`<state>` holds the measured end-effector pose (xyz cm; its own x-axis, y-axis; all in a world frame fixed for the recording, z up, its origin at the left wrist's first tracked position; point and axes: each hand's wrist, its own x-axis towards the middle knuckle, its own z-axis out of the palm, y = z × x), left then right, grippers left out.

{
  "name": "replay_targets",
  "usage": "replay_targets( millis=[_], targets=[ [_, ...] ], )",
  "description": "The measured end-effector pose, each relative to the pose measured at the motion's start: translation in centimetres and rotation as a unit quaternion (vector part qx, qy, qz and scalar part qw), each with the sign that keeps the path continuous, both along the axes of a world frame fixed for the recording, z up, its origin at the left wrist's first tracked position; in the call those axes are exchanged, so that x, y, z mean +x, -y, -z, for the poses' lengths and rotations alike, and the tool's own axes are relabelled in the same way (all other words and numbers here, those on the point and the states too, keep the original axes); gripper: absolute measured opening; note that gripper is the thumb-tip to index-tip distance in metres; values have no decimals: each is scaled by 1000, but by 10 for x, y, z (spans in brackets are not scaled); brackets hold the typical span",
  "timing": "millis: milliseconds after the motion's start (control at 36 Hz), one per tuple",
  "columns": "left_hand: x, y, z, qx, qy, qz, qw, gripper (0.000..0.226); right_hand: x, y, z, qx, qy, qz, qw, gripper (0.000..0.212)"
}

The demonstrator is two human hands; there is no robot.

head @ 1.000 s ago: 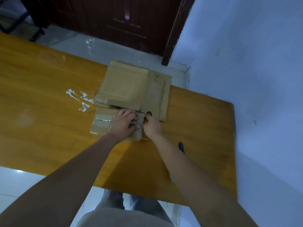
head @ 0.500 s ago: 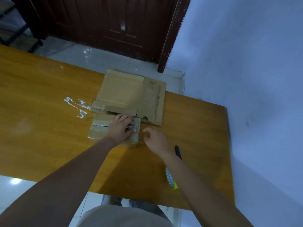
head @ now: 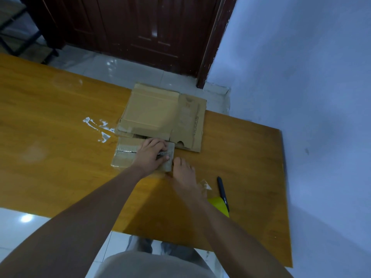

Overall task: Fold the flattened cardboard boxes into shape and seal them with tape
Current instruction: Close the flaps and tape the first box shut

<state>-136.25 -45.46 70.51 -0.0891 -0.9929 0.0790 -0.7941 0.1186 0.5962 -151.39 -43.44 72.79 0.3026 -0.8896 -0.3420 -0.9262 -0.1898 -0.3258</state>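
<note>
Two bare hands work over one small cardboard box (head: 128,155) that lies on the wooden desk (head: 60,157), near its middle and just in front of a stack of flattened cardboard boxes (head: 160,117) (two sheets can be told apart on top; how many lie beneath cannot be counted). The small box is squat and wrapped in glossy tape, with one strip running along its top seam. The left hand (head: 149,155) lies flat on the right half of that box, its fingers (head: 158,142) laid close together and reaching toward the far edge, with the thumb stretched across the tape seam, pressing down rather than gripping. The right hand (head: 183,171) sits just beside the box's right end, knuckles up, its fingers (head: 177,160) curled inward so the tips touch the box's corner; whether they pinch a tape end there cannot be told.

One crumpled scrap of clear tape (head: 204,184) rests on the desk just right of the right wrist. One dark pen (head: 222,192) lies beyond it, and one yellow object (head: 218,205) pokes out from under the right forearm, touching the pen's near end. One patch of white tape residue (head: 98,129) is stuck to the desk left of the stack.
</note>
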Motion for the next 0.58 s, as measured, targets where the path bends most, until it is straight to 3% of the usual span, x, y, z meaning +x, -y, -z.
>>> replay_targets(
  millis=[250,389,583],
  targets=[
    [2,0,2,-3,0,2,1000,24,8,2,8,-20,15,42,999,52],
    [2,-2,3,-8,4,7,1000,23,-4,4,7,-20,-17,-29,999,54],
    [2,-5,4,-5,35,32,999,30,-15,6,3,-52,-60,-108,991,35]
  ],
)
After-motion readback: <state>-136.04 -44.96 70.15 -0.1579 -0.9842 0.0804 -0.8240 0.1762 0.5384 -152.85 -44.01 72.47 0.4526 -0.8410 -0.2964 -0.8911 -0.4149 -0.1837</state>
